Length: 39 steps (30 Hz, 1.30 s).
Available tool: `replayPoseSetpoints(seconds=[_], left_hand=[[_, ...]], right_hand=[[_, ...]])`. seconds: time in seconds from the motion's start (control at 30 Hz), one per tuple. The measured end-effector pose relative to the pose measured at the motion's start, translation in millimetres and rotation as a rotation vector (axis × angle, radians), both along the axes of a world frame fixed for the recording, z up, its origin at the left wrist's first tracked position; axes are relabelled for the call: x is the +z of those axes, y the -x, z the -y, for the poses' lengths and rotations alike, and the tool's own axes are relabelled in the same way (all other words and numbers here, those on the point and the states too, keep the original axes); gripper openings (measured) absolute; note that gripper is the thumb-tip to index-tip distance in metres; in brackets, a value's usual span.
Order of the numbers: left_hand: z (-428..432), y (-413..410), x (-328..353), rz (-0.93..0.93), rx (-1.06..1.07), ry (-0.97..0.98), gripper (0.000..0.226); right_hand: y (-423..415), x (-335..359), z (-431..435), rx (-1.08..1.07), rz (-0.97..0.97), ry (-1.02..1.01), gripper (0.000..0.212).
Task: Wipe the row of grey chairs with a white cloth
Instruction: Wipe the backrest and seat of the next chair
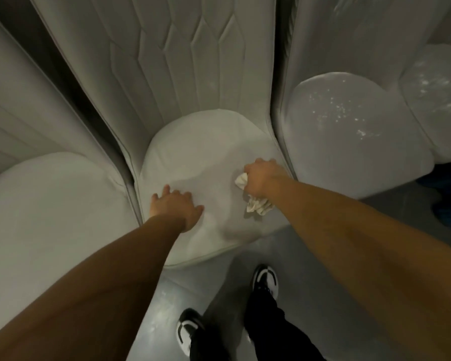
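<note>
A row of grey padded chairs stands side by side below me. The middle chair's seat [206,147] is directly in front, with its quilted backrest [182,61] rising behind. My left hand [175,208] lies flat on the seat's front left part, fingers spread, holding nothing. My right hand [262,177] is closed around a crumpled white cloth [257,204] and presses it onto the right side of the same seat. Part of the cloth hangs out below the fist.
A grey chair [52,204] is on the left and two plastic-wrapped chairs [349,136] on the right. My feet in black-and-white shoes [264,278] stand on the grey floor [167,295] just in front of the middle seat.
</note>
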State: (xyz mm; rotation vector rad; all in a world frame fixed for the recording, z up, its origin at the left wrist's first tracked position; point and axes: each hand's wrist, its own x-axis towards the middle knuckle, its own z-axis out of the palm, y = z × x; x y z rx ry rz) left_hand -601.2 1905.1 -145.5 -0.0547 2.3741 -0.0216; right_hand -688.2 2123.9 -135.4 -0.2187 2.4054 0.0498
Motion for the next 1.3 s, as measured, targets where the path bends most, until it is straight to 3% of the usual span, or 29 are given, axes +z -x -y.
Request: replayPoseSetpoints(seconds=[0.1,0.27,0.7,0.97,1.3], left_hand=[[-4.2,-18.4,44.7,0.01,-0.034,0.007,0.061],[5.7,-46.5,120.9,-0.018,-0.012,-0.02,0.051],[27.9,-82.3,252.6,-0.035,0.126,-0.013,0.051],[-54.6,-39.4,273.3,-0.108,0.078,0.001,0.054],[-247.4,42.4,289.1,-0.148,0.243,0.046,0.06]], right_hand=[[-22.8,28.4,-1.3,-0.007,0.079,-0.003,0.036],[-54.3,82.7,-3.3,-0.062,0.168,-0.018,0.039],[-68.1,236.8,-25.3,-0.171,0.04,0.086,0.052],[-24.7,257.5,-139.6,-0.25,-0.017,0.105,0.041],[92.8,256.8,-321.4,-0.065,-0.067,0.244,0.046]])
